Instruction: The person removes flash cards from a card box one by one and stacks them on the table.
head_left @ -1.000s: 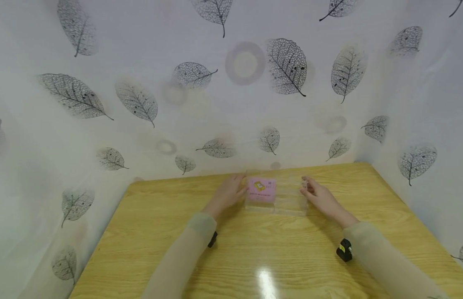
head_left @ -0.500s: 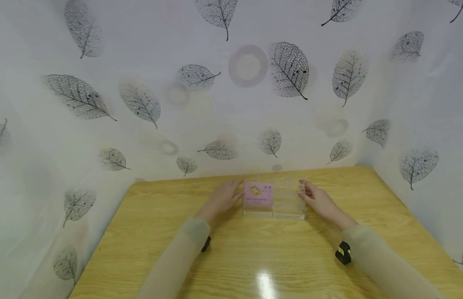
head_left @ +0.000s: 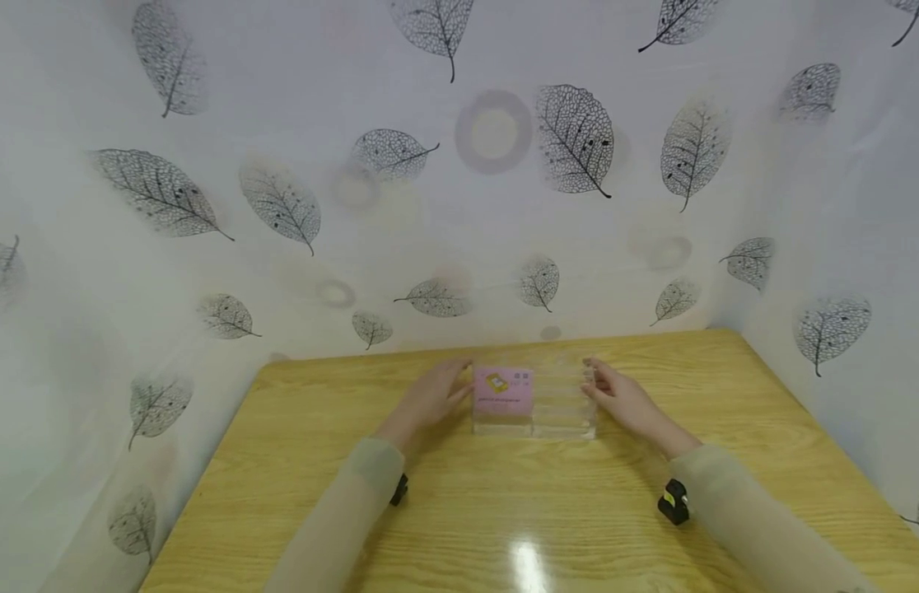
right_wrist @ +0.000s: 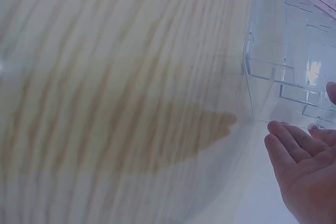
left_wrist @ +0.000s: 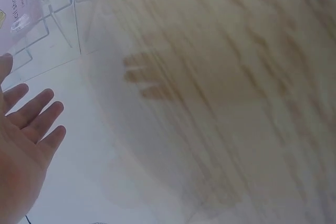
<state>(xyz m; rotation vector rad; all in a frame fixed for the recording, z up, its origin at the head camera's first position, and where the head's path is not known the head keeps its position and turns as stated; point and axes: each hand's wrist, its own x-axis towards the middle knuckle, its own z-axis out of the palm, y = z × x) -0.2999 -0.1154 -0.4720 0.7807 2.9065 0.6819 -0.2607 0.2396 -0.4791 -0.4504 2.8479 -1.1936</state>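
A clear plastic tiered display stand (head_left: 565,416) is on the wooden table, near its back edge. Behind its left front panel sits a pink card (head_left: 504,390) with a yellow picture and print reading "pencil sharpener". At the stand's left end is my left hand (head_left: 430,399), fingertips right at the side panel; in the left wrist view its fingers (left_wrist: 37,111) look straight and spread. My right hand (head_left: 628,405) touches the opposite end, thumb toward the front. The right wrist view shows these fingers (right_wrist: 294,148) extended along the panel's edge.
The wooden table (head_left: 459,527) spreads toward me, with a bright light reflection near the front. Behind and beside it hangs a white curtain (head_left: 319,99) printed with dark leaves. Each wrist carries a small black device, such as the one under the right sleeve (head_left: 674,501).
The stand has slid left and slightly toward me. Both hands have moved along with it, staying at its two ends. The head view has shifted a little.
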